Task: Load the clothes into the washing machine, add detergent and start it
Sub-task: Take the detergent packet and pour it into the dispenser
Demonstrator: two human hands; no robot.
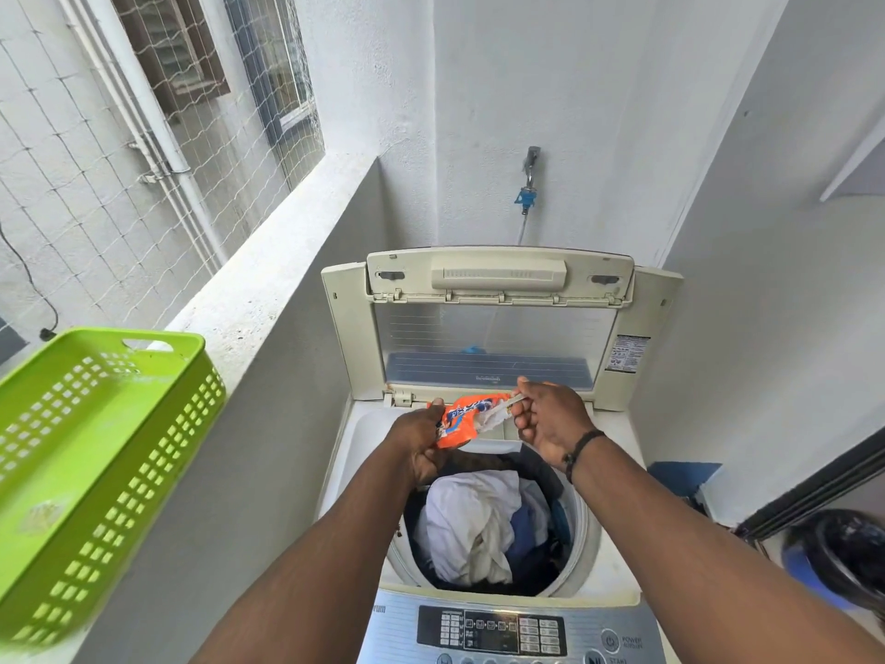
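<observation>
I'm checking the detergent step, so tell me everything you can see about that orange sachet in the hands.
The detergent sachet is a small, glossy orange packet with blue and white print too blurred to read. It looks like thin plastic film, crumpled. It is held above the back of the open washing machine drum. The left hand grips its left end; the right hand pinches a whitish strip stretched from its upper right corner, which appears torn open. Nothing is visibly pouring out.

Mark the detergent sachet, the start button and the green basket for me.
detergent sachet (462,420): head view, orange printed face.
start button (595,658): head view, button top.
green basket (158,426): head view, perforated side wall.
</observation>
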